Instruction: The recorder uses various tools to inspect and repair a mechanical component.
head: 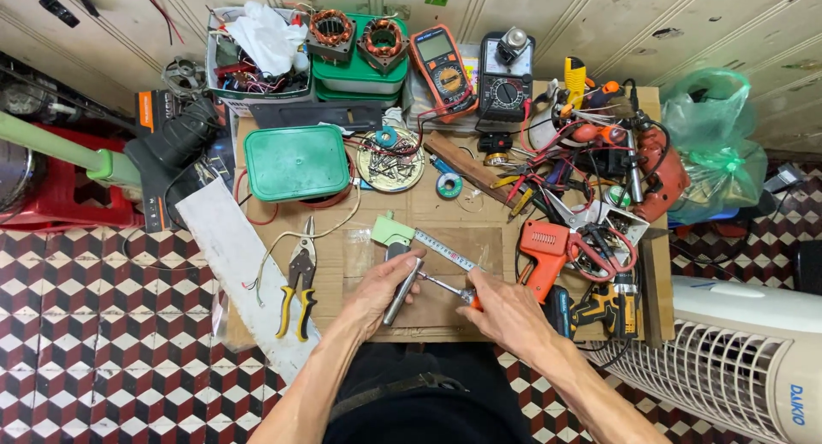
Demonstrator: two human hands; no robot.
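The left hand [381, 288] closes around a grey metal cylinder [401, 292] lying at the front middle of the wooden bench [445, 320]; the right hand [505, 311] grips an orange-handled screwdriver [445, 286], its tip against the cylinder; 1 pair of yellow-handled pliers [298, 288] lies left.

wooden table [428, 206], pliers [297, 292], green box [296, 162]

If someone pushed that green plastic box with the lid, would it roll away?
Probably not: the green plastic box looks flat and rectangular, so it would likely slide on the wooden board. It seems stiff and fairly light, though a red wire beside it might snag.
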